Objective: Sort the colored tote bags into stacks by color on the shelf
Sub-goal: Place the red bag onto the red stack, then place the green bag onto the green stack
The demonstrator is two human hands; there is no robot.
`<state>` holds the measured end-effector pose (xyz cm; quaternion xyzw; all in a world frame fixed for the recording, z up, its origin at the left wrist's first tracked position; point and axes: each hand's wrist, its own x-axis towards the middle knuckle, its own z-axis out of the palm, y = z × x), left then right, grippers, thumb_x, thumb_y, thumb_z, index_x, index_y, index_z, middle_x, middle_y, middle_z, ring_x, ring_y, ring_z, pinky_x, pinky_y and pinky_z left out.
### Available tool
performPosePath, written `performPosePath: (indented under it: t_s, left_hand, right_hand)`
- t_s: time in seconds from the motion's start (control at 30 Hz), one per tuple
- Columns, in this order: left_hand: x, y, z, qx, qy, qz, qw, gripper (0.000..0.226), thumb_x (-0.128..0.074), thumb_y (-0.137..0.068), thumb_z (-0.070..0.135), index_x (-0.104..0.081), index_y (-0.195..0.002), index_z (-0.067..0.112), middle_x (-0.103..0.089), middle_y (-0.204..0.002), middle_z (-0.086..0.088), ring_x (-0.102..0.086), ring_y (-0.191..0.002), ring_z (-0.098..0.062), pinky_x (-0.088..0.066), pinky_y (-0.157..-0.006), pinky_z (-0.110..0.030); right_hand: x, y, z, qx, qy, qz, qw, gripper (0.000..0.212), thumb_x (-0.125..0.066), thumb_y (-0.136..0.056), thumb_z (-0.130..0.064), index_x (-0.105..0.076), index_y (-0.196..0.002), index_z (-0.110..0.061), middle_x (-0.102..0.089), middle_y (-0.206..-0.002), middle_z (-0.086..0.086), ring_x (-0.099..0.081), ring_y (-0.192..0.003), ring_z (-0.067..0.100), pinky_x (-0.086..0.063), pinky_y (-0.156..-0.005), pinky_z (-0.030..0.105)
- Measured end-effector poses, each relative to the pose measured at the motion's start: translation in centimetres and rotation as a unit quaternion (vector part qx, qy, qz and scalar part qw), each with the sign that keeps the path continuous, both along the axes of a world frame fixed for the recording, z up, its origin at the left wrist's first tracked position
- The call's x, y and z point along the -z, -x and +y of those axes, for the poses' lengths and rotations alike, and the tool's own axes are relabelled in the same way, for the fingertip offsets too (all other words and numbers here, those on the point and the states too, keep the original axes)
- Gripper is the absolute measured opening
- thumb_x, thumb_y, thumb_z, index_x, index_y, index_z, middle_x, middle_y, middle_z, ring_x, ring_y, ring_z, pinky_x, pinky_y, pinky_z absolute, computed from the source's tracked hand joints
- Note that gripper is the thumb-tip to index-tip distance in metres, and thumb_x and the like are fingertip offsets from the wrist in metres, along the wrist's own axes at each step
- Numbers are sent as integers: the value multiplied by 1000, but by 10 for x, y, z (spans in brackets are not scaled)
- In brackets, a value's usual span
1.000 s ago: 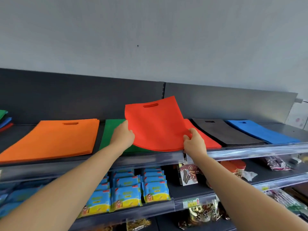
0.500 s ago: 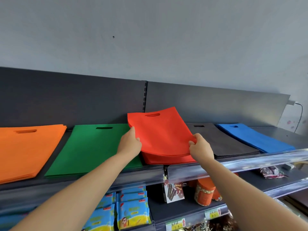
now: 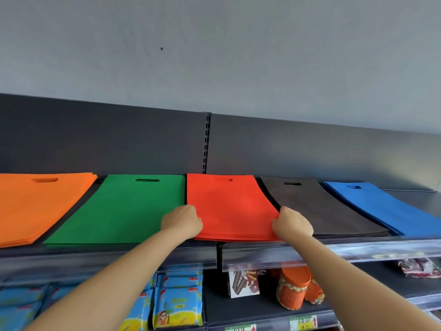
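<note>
Both hands are on the red stack [image 3: 229, 206], 1 at each near corner. The left hand [image 3: 182, 220] curls its fingers round the near-left corner and the right hand [image 3: 292, 223] does the same at the near-right. Each grip is closed on the edge of the bags, with nothing else in either.

The stack lies flat on the top shelf [image 3: 143, 256], its handle cut-outs at the end far from the grip. Why hold 2 corners? Probably because these thin, soft bags slide over each other, and a hold on both corners squares the pile and steers it straight.

Directly left of the left grip lies the green stack [image 3: 124, 211], right up against the red; whether the edges touch cannot be told. Further left is the orange stack [image 3: 35, 206]. Hard by the right grip sits the dark grey stack [image 3: 317, 209], and beyond that the blue stack [image 3: 381, 206].

That makes 5 colours in 5 piles, side by side, so the sorting looks close to finished, with the red pile being settled into its slot. The next move calls for letting go cleanly. Any drag from the fingers could pull the top bags toward the shelf's front lip.
</note>
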<state>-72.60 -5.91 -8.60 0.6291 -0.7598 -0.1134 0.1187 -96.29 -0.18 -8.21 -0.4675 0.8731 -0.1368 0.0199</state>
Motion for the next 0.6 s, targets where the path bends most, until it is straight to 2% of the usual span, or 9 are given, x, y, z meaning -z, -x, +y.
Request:
performPosePath:
  t_s: [0.1,0.17,0.27,0.37,0.6]
  left_hand:
    - [3,0,2,11,10,-10,1000,41,-41,-98,29,-49,-137,22,-47,-143,3,-48,-127,-21,-44,-98,-35]
    - [3,0,4,19,16,-13,1000,40,-42,-99,33,-49,-137,27,-44,-146,3,-46,-129,-20,-44,-101,-36]
    - [0,0,9,15,33,-46,998,44,-43,-97,48,-52,-135,28,-44,-142,-2,-48,-126,-22,-46,-96,-37]
    - [-6,-4,19,5,77,-71,995,49,-42,-95,54,-54,-133,25,-48,-132,-3,-48,-121,-21,-47,-91,-36]
    - [-20,-56,44,-53,155,-101,981,45,-45,-96,49,-59,-127,19,-57,-125,0,-48,-120,-22,-44,-96,-38]
  right_hand:
    - [0,2,0,-11,-24,9,1000,18,-46,-89,-13,-58,-101,-14,-55,-90,0,-54,-83,24,-40,-67,28]
    - [-2,1,-1,-20,-36,23,999,23,-45,-86,-12,-59,-104,-15,-59,-103,3,-55,-98,25,-43,-70,29]
    - [-6,-2,-3,-54,-41,96,993,33,-46,-87,-16,-56,-118,-15,-51,-122,7,-45,-118,26,-44,-83,32]
    - [-11,-14,-8,-109,-3,112,988,33,-46,-87,-19,-56,-118,-14,-51,-122,8,-44,-117,28,-40,-89,34]
    - [-15,-84,-22,-268,81,60,958,36,-50,-91,-31,-56,-124,-16,-53,-122,8,-45,-119,29,-42,-93,38]
